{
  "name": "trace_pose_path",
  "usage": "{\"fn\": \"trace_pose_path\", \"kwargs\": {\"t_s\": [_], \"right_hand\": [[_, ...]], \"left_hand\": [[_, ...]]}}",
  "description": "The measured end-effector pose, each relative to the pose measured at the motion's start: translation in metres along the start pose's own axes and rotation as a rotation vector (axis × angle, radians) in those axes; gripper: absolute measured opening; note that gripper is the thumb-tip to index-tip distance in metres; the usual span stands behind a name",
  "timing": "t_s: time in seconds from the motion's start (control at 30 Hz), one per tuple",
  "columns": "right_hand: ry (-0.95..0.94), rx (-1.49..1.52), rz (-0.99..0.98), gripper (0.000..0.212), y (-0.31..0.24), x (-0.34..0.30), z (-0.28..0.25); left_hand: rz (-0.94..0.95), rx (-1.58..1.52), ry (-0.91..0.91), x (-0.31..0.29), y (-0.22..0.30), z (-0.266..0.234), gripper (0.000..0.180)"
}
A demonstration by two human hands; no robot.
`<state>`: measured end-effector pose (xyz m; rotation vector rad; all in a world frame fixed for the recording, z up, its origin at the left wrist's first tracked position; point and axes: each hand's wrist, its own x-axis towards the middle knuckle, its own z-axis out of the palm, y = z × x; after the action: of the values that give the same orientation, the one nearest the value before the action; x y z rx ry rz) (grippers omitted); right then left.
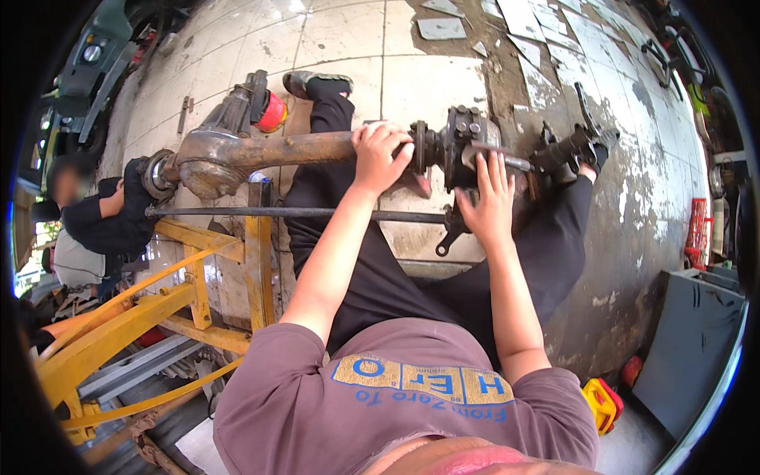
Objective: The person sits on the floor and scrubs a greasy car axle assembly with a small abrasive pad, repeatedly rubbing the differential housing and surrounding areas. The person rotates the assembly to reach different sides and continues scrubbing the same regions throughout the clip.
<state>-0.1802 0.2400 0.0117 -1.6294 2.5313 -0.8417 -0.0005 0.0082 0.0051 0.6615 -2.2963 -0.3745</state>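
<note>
Pale tiled floor (340, 36), broken tiles (441, 29), blue-grey cabinet (681, 348)

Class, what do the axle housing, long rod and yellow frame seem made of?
Axle housing: probably iron or steel, dull, with rusty brown patches.
Long rod: likely dark metal, judging by its slim, straight form.
Yellow frame: apparently painted metal, from its worn, scuffed yellow coat.

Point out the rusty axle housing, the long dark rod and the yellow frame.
Rusty axle housing (277, 150): head view, on its tube.
Long dark rod (299, 212): head view, on its shaft.
Yellow frame (259, 273): head view, on its rightmost beam.
</note>
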Motion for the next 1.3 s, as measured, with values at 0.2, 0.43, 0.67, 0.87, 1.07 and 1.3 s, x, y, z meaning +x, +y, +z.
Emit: {"fn": "trace_pose_path", "kwargs": {"t_s": [0.2,0.43,0.67,0.87,1.07,1.3], "right_hand": [[-0.044,0.014,0.021,0.093,-0.006,-0.009,-0.001],[0.009,0.059,0.009,0.087,-0.003,0.011,-0.009],[-0.022,0.051,0.018,0.088,0.001,-0.006,-0.003],[-0.014,0.086,0.037,0.090,0.003,-0.002,-0.002],[-0.001,0.061,0.016,0.089,0.006,0.003,-0.004],[-0.064,0.024,0.039,0.092,-0.001,-0.011,-0.008]], "left_hand": [[-0.017,0.026,-0.012,-0.007,-0.004,0.000,0.017],[-0.009,0.015,0.006,-0.002,-0.002,0.001,0.018],[-0.012,0.034,-0.009,-0.003,-0.003,0.000,0.017],[-0.015,-0.004,-0.022,-0.004,-0.001,-0.001,0.019],[-0.014,0.006,-0.014,-0.003,-0.001,0.001,0.020],[-0.011,0.027,-0.015,-0.005,0.003,-0.002,0.019]]}}
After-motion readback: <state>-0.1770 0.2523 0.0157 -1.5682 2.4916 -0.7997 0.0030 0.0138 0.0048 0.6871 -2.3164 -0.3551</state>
